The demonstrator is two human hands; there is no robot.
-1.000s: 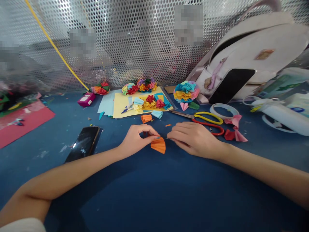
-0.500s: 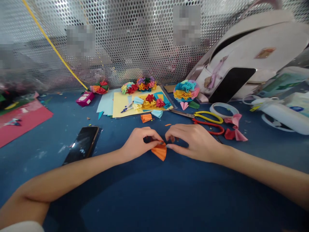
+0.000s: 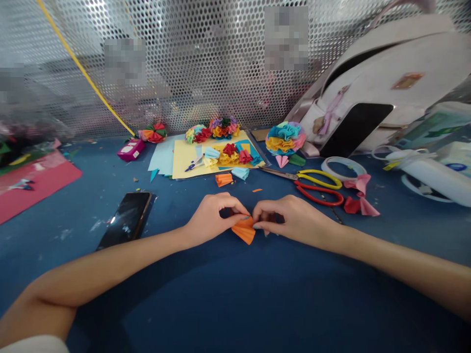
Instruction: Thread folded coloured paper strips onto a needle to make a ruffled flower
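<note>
Both hands are meeting over the blue table (image 3: 235, 294), pinching a pleated orange paper fan (image 3: 244, 230) between them. The left hand (image 3: 209, 218) is gripping the fan's gathered top with thumb and forefinger, and the right hand (image 3: 294, 218) is nipping the same end from the other side, fingers curled tight. A dark phone (image 3: 127, 218) is lying near the left forearm, and yellow-handled scissors (image 3: 312, 179) and red-handled scissors (image 3: 320, 196) are resting just beyond the right hand.

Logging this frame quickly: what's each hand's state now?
Left hand: closed, pinching the orange pleated paper fan.
Right hand: closed, pinching the same fan.
</note>
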